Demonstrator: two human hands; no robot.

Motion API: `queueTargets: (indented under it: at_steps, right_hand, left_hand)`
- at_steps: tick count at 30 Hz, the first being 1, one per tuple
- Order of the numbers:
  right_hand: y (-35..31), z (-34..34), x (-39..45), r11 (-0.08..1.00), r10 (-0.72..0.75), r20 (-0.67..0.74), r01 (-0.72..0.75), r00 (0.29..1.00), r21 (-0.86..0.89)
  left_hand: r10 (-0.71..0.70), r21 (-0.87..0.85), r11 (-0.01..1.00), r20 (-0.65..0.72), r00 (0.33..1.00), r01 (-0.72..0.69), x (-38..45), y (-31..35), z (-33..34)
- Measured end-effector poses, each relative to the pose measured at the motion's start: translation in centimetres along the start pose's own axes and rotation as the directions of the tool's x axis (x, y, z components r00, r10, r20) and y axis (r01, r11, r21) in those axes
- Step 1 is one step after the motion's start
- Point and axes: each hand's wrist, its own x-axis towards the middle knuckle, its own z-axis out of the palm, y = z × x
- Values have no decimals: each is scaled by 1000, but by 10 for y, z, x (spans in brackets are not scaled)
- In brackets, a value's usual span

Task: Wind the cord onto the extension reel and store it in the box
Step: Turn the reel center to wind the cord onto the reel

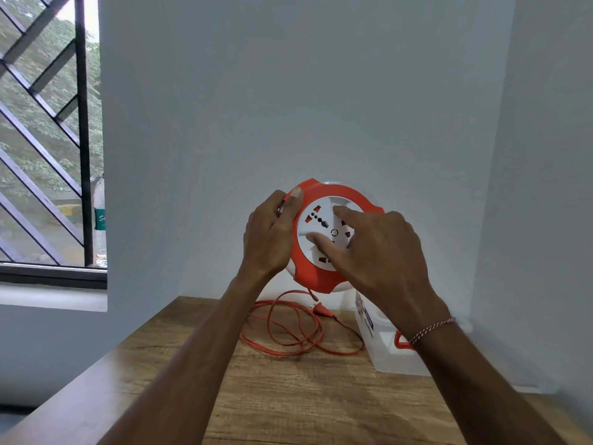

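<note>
Winding barely started, cord mostly loose.
Your left hand [269, 234] grips the extension reel [333, 236] rim, held above the counter [256, 396]; right hand [372, 248] fingers spread on its socket face. Orange cord [282, 329] lies coiled below; box [385, 351] beside, nothing stored yet.

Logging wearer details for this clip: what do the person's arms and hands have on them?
Both forearms are bare, no sleeves in view, and no gloves. The right wrist carries a thin twisted thread bracelet, red and white. The left hand and wrist show no ring, watch or band.
</note>
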Motion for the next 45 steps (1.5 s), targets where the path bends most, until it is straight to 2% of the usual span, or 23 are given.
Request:
queueTargets:
  at_steps: [5,6,10,14,18,24,30,34,38,40,41,43,45]
  right_hand:
    - [1,-10,2,988,-154,-73,156,985,15]
    - [1,-12,3,983,-185,-40,186,982,7]
    - [0,-21,1,965,-225,248,251,942,-75]
    - [-6,-21,-1,946,-226,314,284,922,-155]
    - [-6,-18,-4,946,-206,243,256,948,-198]
    - [4,-4,-4,975,-145,74,155,987,-156]
    - [6,2,1,999,-52,-34,51,998,-14]
    - [7,-1,2,996,-79,-12,78,997,-40]
    - [8,-7,3,984,-178,-57,177,982,-27]
    - [8,-10,4,967,-254,-4,253,967,-36]
    - [7,-12,5,958,-279,69,283,958,-55]
    - [4,-16,4,948,-281,203,305,938,-94]
    - [2,-19,3,941,-277,260,316,925,-123]
  left_hand:
    - [-5,-2,1000,-15,1000,5,1,0,-3]
    - [-3,2,1000,-17,1000,3,0,1,-3]
    - [3,7,1000,-22,1000,-2,0,2,-2]
    - [2,-6,1000,-16,1000,-2,0,2,-2]
    - [8,3,1000,-16,1000,-8,-1,3,-2]
    - [3,3,1000,-20,1000,-3,-1,2,-2]
    - [-10,2,1000,-21,1000,10,-1,1,0]
    - [-10,4,1000,-18,1000,10,-2,2,1]
    - [-9,0,1000,-26,1000,9,-2,1,-1]
    - [-6,-2,1000,-30,1000,6,-2,1,-1]
    - [-5,-3,1000,-29,1000,5,-2,1,-1]
    - [-7,1,1000,-30,1000,7,-2,1,0]
    - [-12,1,1000,-32,999,12,-2,2,-1]
